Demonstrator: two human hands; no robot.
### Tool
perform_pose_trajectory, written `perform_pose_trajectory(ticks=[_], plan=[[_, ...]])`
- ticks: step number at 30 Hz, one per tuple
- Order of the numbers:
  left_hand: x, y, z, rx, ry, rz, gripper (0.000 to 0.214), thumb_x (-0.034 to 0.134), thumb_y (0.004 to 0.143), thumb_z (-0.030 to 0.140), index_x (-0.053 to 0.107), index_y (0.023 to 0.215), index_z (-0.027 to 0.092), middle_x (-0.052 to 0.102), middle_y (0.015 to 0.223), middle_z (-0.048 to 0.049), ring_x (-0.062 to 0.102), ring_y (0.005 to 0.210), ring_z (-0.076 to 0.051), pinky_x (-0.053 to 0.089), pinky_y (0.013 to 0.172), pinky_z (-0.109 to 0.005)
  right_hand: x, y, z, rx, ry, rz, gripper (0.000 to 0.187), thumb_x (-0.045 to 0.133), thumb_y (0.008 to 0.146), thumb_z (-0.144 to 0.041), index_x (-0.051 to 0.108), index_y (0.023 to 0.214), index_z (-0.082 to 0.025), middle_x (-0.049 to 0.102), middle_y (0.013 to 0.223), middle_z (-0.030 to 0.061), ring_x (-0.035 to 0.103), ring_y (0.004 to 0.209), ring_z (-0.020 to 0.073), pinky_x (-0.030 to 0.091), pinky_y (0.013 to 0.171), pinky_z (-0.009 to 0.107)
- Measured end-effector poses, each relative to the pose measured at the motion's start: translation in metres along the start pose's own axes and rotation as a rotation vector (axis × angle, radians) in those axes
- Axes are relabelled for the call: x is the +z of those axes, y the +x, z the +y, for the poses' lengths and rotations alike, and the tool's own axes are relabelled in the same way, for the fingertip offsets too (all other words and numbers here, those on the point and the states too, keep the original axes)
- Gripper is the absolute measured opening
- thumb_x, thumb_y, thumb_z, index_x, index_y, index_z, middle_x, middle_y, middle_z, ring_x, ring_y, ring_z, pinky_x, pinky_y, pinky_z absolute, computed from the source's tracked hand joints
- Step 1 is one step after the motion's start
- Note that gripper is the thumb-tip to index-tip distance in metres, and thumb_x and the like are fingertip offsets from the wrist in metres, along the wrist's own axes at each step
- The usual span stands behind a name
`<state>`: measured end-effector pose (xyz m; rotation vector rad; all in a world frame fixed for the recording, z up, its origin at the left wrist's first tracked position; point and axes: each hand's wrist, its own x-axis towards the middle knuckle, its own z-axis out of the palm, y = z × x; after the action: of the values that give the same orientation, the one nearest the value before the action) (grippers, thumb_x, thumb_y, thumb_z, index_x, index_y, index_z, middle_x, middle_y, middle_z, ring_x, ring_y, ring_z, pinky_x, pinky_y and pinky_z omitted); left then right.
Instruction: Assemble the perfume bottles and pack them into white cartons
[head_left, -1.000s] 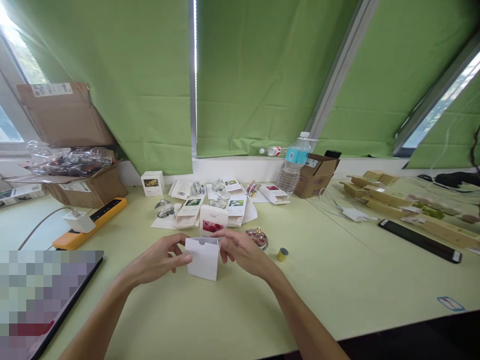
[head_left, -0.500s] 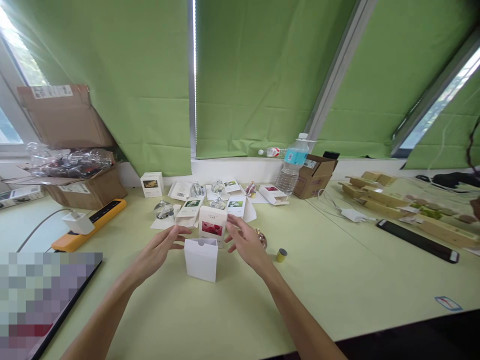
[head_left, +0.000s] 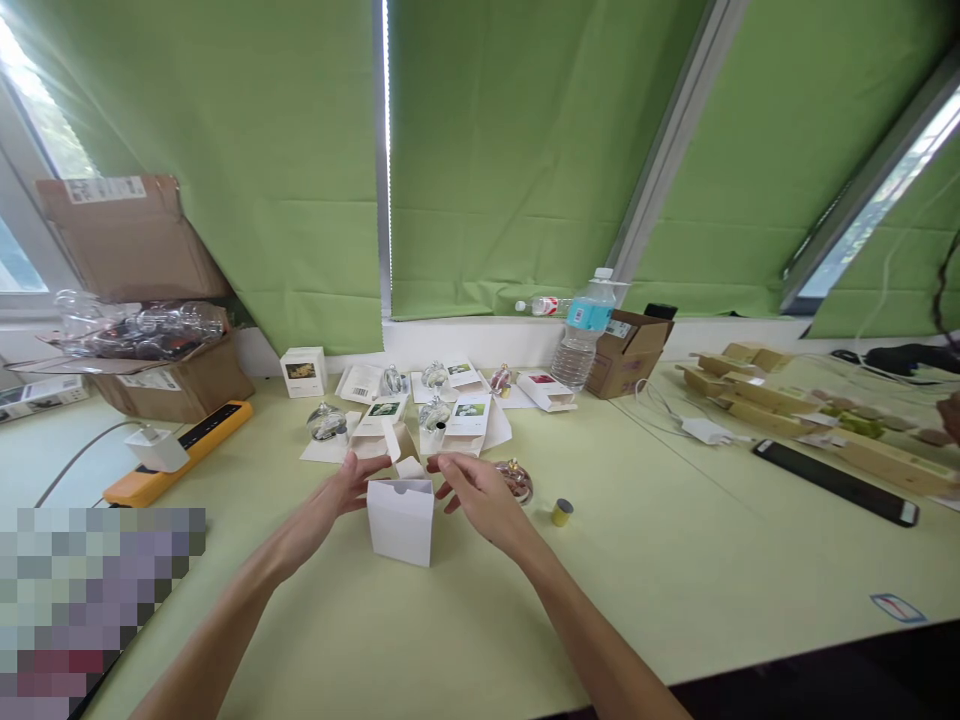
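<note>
A plain white carton (head_left: 401,525) with a notched top edge stands upright in front of me. Just behind it, a second carton's open flaps (head_left: 409,462) face me, mostly hidden by the front one. My left hand (head_left: 326,505) is at its left side, fingers stretched out near the flaps. On the other side is my right hand (head_left: 480,495), fingers extended and slightly spread, near the same carton; I see no firm grip by either hand. Right behind my right hand lies a round glass bottle with reddish contents (head_left: 516,482). Nearby stands a small yellow cap (head_left: 562,512).
Behind are several opened picture cartons (head_left: 469,415) and clear glass bottles (head_left: 325,422). A closed carton (head_left: 304,372), an orange power strip (head_left: 180,450) and a cardboard box (head_left: 172,380) are left. A water bottle (head_left: 585,335) and a black phone (head_left: 836,482) are right.
The carton with the red picture stood upright behind the white one; now it is tipped back, its open flaps showing. My right hand has shifted slightly left, uncovering more of the reddish bottle.
</note>
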<state>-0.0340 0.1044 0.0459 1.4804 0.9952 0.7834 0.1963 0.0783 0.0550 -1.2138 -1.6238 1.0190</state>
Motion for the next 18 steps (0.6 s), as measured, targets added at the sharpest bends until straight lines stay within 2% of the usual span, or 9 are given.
perform_pose_trajectory(ticks=[8, 18], plan=[[0.004, -0.002, -0.002, 0.035, -0.081, -0.090, 0.077, 0.020, 0.083, 0.074, 0.043, 0.138, 0.025, 0.047, 0.143, -0.0102, 0.041, 0.130, -0.035, 0.031, 0.106, -0.054, 0.002, -0.002, 0.002, 0.014, 0.002, -0.068, 0.045, 0.039, 0.092, -0.053, 0.066, 0.095, -0.017, 0.067, 0.094, 0.0064, 0.064, 0.084, 0.0204, 0.054, 0.065, 0.028], [0.010, -0.019, 0.029, 0.070, -0.077, -0.123, 0.061, 0.021, 0.092, 0.061, 0.048, 0.135, 0.027, 0.049, 0.141, -0.0064, 0.041, 0.132, -0.027, 0.032, 0.108, -0.047, 0.003, -0.003, -0.001, 0.013, 0.024, -0.121, 0.050, 0.035, 0.094, -0.053, 0.066, 0.115, -0.021, 0.068, 0.102, 0.0058, 0.063, 0.088, 0.0202, 0.053, 0.070, 0.030]])
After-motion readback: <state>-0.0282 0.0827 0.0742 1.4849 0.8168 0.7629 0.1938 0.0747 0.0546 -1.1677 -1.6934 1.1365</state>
